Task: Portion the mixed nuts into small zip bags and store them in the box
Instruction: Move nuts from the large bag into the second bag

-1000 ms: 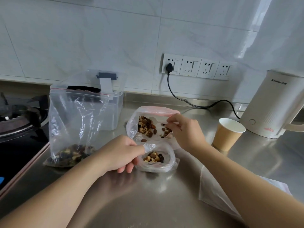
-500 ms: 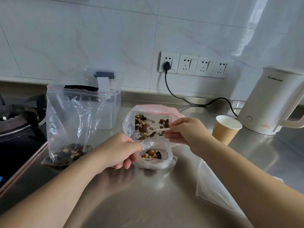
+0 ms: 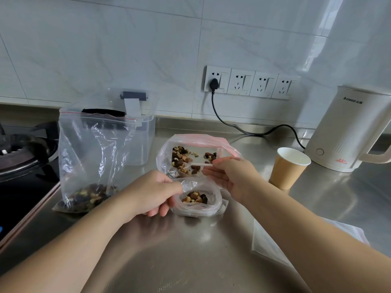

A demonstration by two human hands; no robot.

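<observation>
The rim of a small zip bag (image 3: 197, 200) is pinched by the left hand (image 3: 151, 192), whose fingers are curled round the plastic so that the mouth is kept open. A small heap of mixed nuts (image 3: 195, 197) is seen at the bottom of this bag, which rests on the steel desk (image 3: 190, 256). A white spoon (image 3: 198, 165) is gripped between thumb and fingers of the right hand (image 3: 231, 179), just behind and to the right of the small zip bag. The bowl of the spoon is pushed into an open pink-edged bag (image 3: 196, 155) that lies directly behind the small zip bag, touching it; loose nuts are scattered inside. To the left of the small zip bag, a large zip bag (image 3: 95, 157) is stood upright, with a layer of nuts at its base. Behind that, further from the small zip bag, a clear storage box (image 3: 143, 136) is set against the wall, its lid raised. To the right of the small zip bag a paper cup (image 3: 289, 168) is placed, and beyond it a white kettle (image 3: 349, 132) is found, its black cord (image 3: 243, 129) run to a wall socket strip (image 3: 249, 82). Flat empty bags (image 3: 273, 248) are laid to the right of the small zip bag, partly hidden by the right forearm. A gas hob (image 3: 19, 157) is seen at the far left.
</observation>
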